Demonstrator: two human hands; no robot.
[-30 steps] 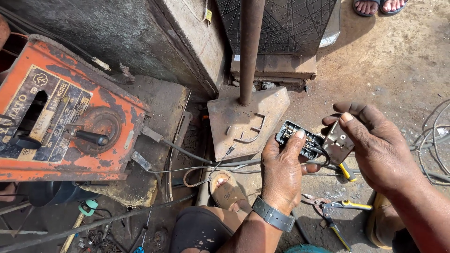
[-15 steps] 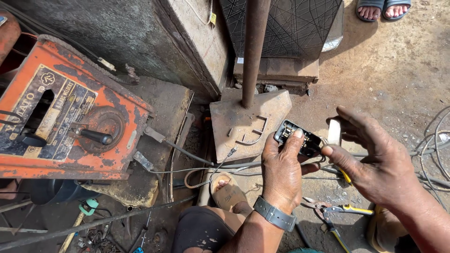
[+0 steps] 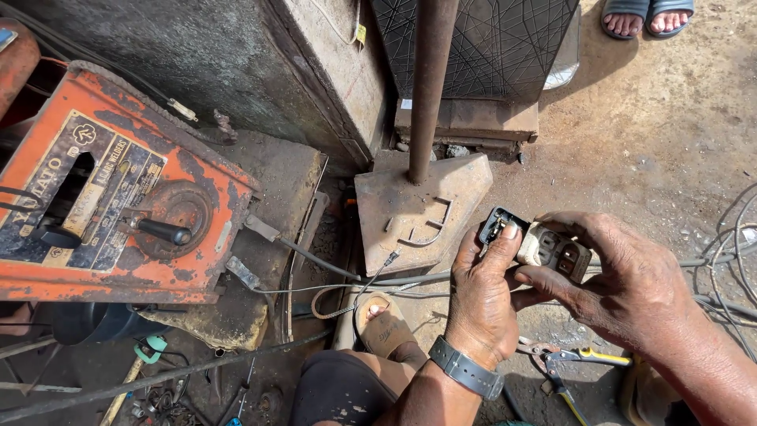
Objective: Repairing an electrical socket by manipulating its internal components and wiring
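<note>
My left hand (image 3: pixel 485 304), with a grey watch on its wrist, grips a small black electrical switch box (image 3: pixel 501 225) by its left end, thumb on top. My right hand (image 3: pixel 623 280) holds the grey cover part (image 3: pixel 556 250) of the same box from the right, fingers curled over it. Both hands are low over the dirt ground, just right of a rusty metal base plate (image 3: pixel 410 209). Thin wires (image 3: pixel 371 276) run along the ground towards the box.
An old orange welding machine (image 3: pixel 102 193) with a black lever stands at the left. A rusty pole (image 3: pixel 430 79) rises from the base plate. Yellow-handled pliers (image 3: pixel 564 363) lie under my right wrist. Someone's sandalled feet (image 3: pixel 646 16) stand at top right. My sandalled foot (image 3: pixel 382 323) rests below.
My right hand turned the grey cover part over and brought it in against the black box held by my left hand. The left hand stayed almost in place.
</note>
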